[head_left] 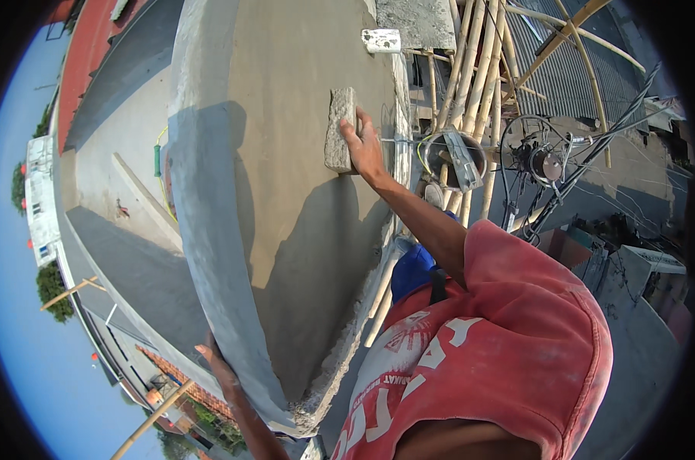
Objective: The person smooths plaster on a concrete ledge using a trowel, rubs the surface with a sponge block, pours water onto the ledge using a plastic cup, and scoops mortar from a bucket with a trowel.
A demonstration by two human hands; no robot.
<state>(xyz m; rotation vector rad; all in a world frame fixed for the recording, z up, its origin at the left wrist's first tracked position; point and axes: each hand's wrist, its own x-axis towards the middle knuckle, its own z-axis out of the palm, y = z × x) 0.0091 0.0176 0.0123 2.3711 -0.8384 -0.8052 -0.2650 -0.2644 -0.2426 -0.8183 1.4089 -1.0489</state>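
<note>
My right hand [367, 149] is closed round a rough grey rectangular block [340, 126], whose exact kind I cannot make out. It lies against a broad, smooth cement surface [309, 69], partly lit and partly under my shadow. Lower left, my left hand [219, 366] lies against the outer side of the pale cement border [232, 330], its visible fingers stretched out. Nothing shows in that hand, though part of it is hard to see.
A bucket [432, 157] with a flat metal tool [462, 159] across it stands right of the surface, by bamboo poles [478, 73]. Beyond are black cables [593, 153] and a corrugated roof [550, 69]. A wooden plank [144, 195] lies on the lower floor at left.
</note>
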